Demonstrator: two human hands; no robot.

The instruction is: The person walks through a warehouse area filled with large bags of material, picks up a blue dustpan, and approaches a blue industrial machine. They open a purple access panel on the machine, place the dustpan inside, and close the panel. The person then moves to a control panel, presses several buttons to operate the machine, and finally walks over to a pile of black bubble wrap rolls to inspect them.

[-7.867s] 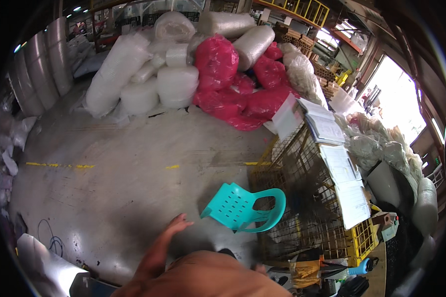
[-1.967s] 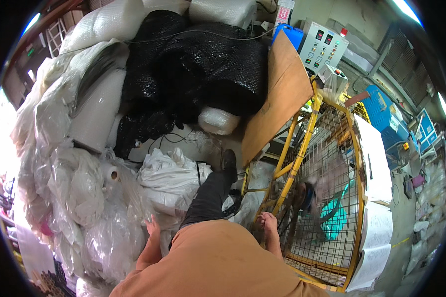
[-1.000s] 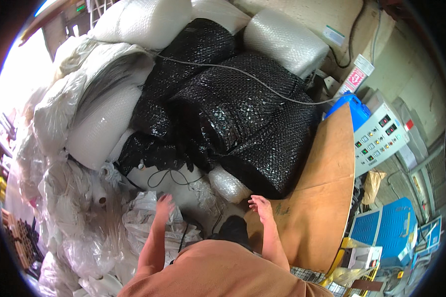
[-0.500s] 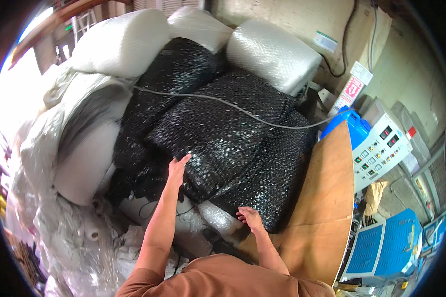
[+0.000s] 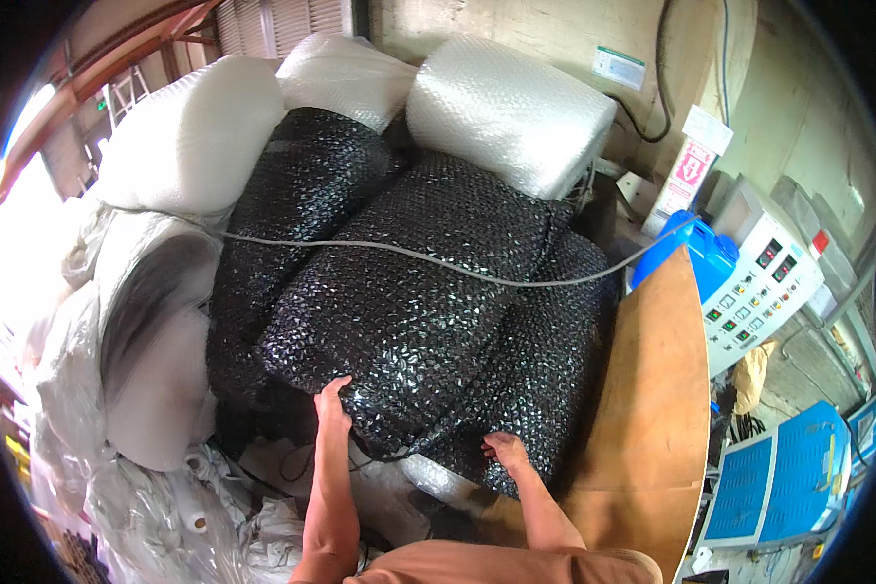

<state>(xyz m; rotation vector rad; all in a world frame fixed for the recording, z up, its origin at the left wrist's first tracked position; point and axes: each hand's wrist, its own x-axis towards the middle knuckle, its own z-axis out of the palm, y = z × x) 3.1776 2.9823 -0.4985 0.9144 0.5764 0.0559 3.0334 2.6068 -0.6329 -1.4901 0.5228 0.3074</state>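
A large roll of black bubble wrap [image 5: 399, 282] lies before me in the middle. My left hand [image 5: 333, 404] is at its near left end, fingers apart and touching the black wrap. Another black bubble wrap roll [image 5: 560, 360] lies against its right side. My right hand [image 5: 506, 452] is over the near end of that roll, fingers loosely bent and apart, with nothing seen in them. Whether it touches the wrap I cannot tell. A third black roll [image 5: 307, 185] lies behind on the left. Over the rolls runs a grey cable [image 5: 409, 255].
Clear bubble wrap rolls [image 5: 506, 107] stand at the back, and a white foam roll [image 5: 161, 380] in plastic at left. A curved brown board [image 5: 633, 389] borders the right side. Beyond it are a blue jerrycan [image 5: 686, 255], a control panel [image 5: 764, 282] and a blue machine [image 5: 779, 477].
The view has tilted up, so the rolls and cable sit lower in the picture. Both hands stay near the same ends of the black rolls; the right lies slightly farther over its roll.
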